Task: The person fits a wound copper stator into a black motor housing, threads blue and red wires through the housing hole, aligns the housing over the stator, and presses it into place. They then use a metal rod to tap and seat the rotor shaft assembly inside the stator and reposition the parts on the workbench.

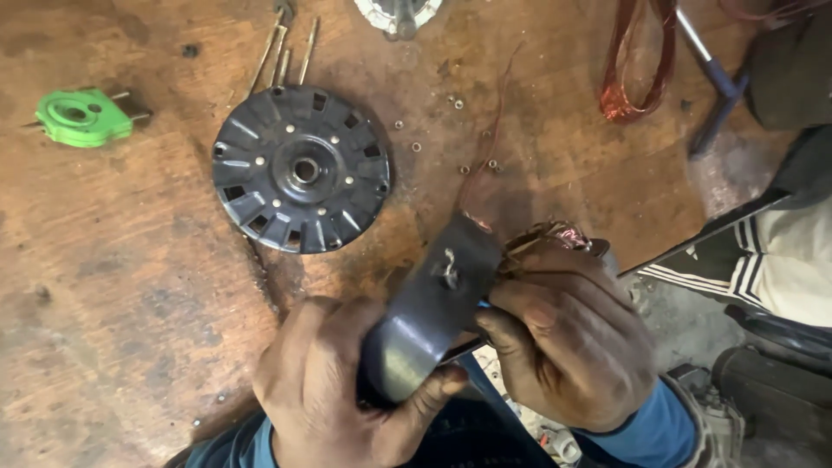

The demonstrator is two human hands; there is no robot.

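My left hand (334, 386) grips the lower end of a dark metal motor stator ring (429, 312), held tilted over the edge of a worn wooden workbench (113, 286). My right hand (568, 338) closes on the ring's right side, where copper wire windings (555, 236) stick out above my fingers. A thin strand of copper wire (485, 156) runs up from the windings across the bench. A small metal lug sits on the ring's outer face.
A round black slotted motor cover (301, 169) lies on the bench beyond my hands, long bolts (282, 52) behind it, small nuts (433, 130) scattered to its right. A green plastic part (82, 117) lies far left. A copper wire coil (637, 61) and blue-handled tool (715, 78) lie far right.
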